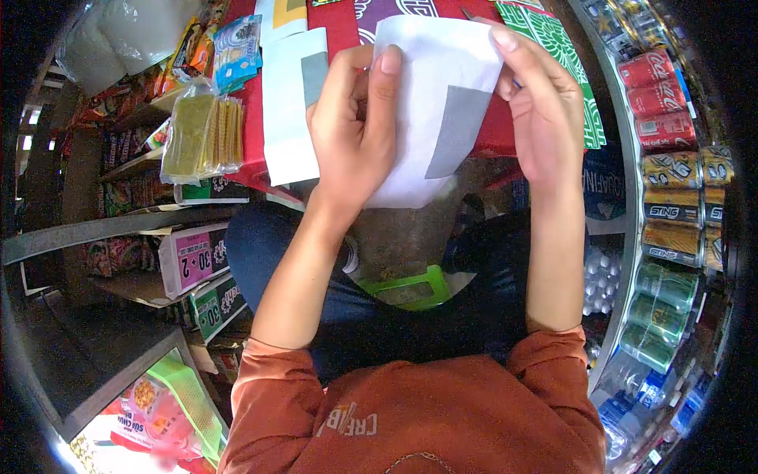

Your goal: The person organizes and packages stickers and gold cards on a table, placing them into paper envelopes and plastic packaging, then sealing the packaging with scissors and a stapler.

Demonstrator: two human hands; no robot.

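Between my two hands is a white sheet of paper (422, 95) with a grey rectangle on its lower right, tilted above the near edge of the red-covered table. My left hand (355, 130) grips its left side, with the thumb lying on the front face. At the upper right corner, my right hand (541, 110) pinches the paper between thumb and fingers. Another white paper piece (288, 118) with a grey patch lies on the table, partly behind my left hand. Green-and-white patterned paper (545, 39) lies beyond my right hand, and purple printed paper (399, 11) is at the far edge.
The red cloth (489, 130) covers the table. Yellowish packs in plastic (201, 130) and blue packets (235, 51) sit at its left. Shelves of Coca-Cola cans (659, 99), Sting cans (671, 209) and bottles line the right. A green plastic object (410, 288) is between my legs.
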